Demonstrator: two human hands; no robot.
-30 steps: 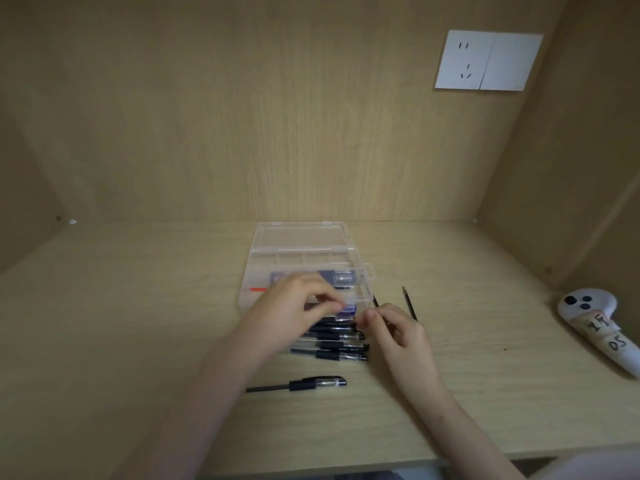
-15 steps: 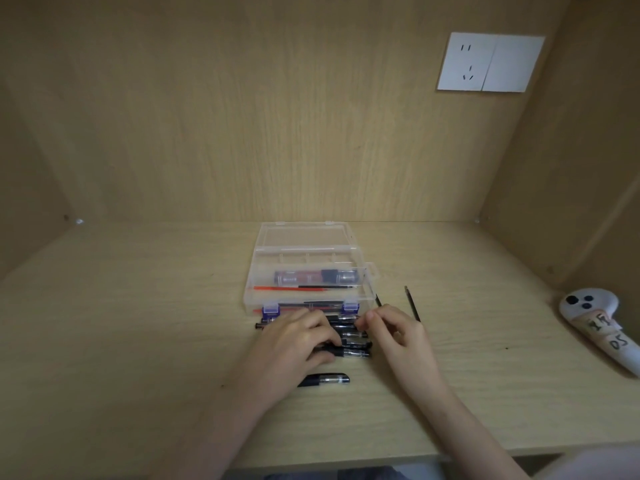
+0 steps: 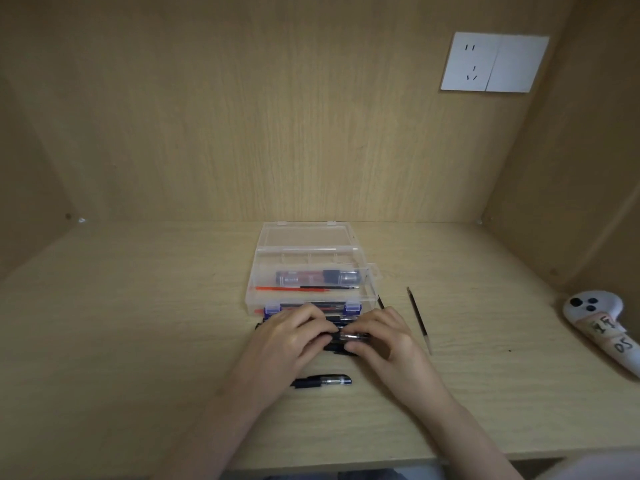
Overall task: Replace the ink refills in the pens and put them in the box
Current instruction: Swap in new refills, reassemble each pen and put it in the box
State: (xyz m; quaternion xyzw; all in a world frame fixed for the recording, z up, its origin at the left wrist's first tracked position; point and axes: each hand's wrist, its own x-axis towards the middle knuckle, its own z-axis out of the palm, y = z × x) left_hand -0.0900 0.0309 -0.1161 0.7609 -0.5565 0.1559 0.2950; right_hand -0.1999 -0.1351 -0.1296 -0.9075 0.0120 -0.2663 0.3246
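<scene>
Desktop [image 3: 138, 323] lies open either side of the clear plastic box [image 3: 308, 237]. Both the left hand [image 3: 291, 337] and right hand [image 3: 386, 337] pinch one slim pen [image 3: 354, 337].

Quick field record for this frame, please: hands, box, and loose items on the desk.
left hand: grips pen
right hand: grips same pen
box: open, refills inside
pen pile: before box, under hands
loose pen: nearest the person
loose refill: right of hands
controller: far right
</scene>
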